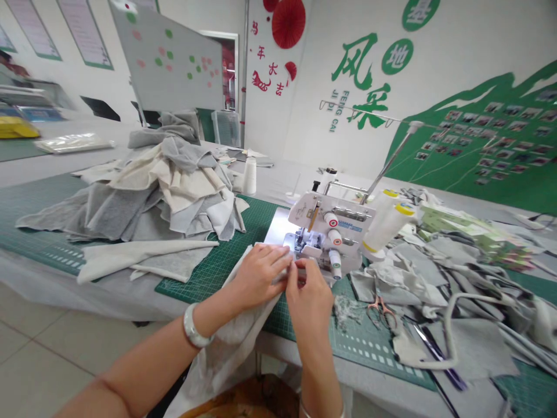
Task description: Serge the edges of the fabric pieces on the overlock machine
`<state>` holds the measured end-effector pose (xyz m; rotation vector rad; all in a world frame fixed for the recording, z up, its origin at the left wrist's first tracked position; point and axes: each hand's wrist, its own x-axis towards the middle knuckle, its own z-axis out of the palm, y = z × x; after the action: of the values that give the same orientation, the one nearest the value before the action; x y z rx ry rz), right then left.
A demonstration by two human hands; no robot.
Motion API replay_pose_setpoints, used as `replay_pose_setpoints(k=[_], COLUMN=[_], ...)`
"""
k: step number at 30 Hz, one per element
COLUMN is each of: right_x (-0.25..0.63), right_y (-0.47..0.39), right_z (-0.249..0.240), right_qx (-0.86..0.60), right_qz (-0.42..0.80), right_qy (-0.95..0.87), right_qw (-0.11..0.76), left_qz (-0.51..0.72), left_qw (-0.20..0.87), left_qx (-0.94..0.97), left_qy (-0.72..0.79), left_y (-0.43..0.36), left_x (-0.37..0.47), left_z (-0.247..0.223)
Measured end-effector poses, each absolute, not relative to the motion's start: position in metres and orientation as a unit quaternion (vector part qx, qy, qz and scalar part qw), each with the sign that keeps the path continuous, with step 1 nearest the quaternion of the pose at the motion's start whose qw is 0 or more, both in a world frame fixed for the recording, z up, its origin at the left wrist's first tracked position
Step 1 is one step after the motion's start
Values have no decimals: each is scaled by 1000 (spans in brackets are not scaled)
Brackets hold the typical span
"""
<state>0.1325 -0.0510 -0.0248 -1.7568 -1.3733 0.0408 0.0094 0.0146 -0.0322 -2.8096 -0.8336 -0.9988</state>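
Note:
My left hand (264, 273) lies over a light grey piece of fabric (235, 337), its fingers stretched toward the lit needle area of a white overlock sewing machine (324, 235). My right hand (308, 290) is closed, thumb and forefinger pinched at the fabric's edge just in front of the machine. From there the fabric hangs over the table's front edge toward my lap. Its far end near the presser foot is partly hidden by my fingers. A tuft of thread trimmings (348, 310) lies right of my right hand.
A heap of grey and cream fabric pieces (174, 180) covers the left, beside a white thread cone (250, 176). On the right lie scraps (483, 348), pink-handled scissors (382, 312) and dark-handled scissors (439, 354). Green cutting mats (183, 287) cover the table. Thread cones (385, 220) stand behind the machine.

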Motion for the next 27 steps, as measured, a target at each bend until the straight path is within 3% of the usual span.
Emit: replay_pose_setpoints(k=[12,27], right_x=[132,119], right_y=[-51,-65], right_z=[-18,-10], right_qx=[-699,-728], right_qz=[-42,-111], right_qy=[-557,-592], right_qw=[447,327], left_qz=[-258,-236], left_qw=[5,69], left_qx=[-935,-947], left_qy=[-242,-208], left_y=[12,20], left_x=[0,6], left_z=[-17,-14])
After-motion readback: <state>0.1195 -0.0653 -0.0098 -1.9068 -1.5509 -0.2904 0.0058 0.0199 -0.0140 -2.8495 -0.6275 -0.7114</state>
